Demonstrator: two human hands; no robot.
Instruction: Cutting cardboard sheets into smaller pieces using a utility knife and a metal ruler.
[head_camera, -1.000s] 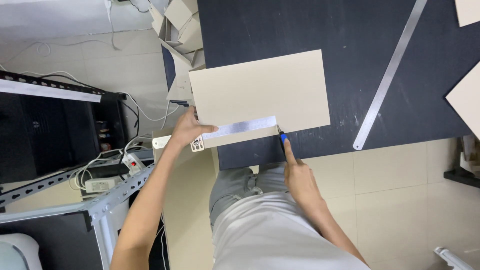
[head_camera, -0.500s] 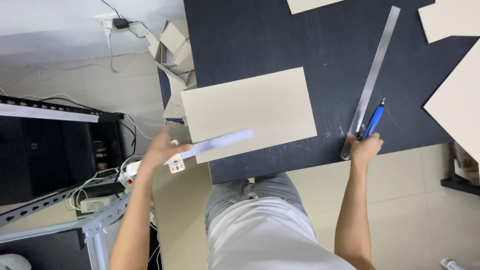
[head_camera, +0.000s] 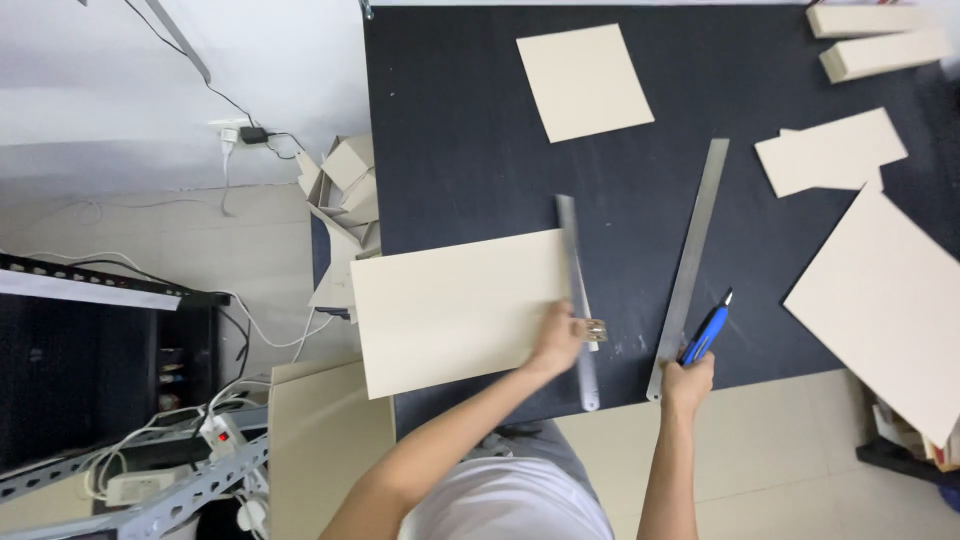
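On the dark table (head_camera: 470, 120) lies a cream cardboard sheet (head_camera: 455, 305), its left part hanging past the table's edge. My left hand (head_camera: 558, 340) presses a short steel ruler (head_camera: 576, 290) that lies upright along the sheet's right edge. My right hand (head_camera: 688, 378) holds a blue utility knife (head_camera: 708, 330) at the near end of a long steel ruler (head_camera: 690, 260), which lies slanted on the table to the right.
More cream cardboard pieces lie about: a square (head_camera: 584, 80) at the back, a large sheet (head_camera: 885, 310) at right, smaller pieces (head_camera: 830, 150) and strips (head_camera: 870, 35) at back right. Cardboard scraps (head_camera: 340, 200) pile left of the table. Cables and a power strip (head_camera: 220, 435) lie on the floor.
My left hand carried the short ruler from the sheet's left near corner across to its right edge and turned it upright. My right hand with the knife stayed by the long ruler.
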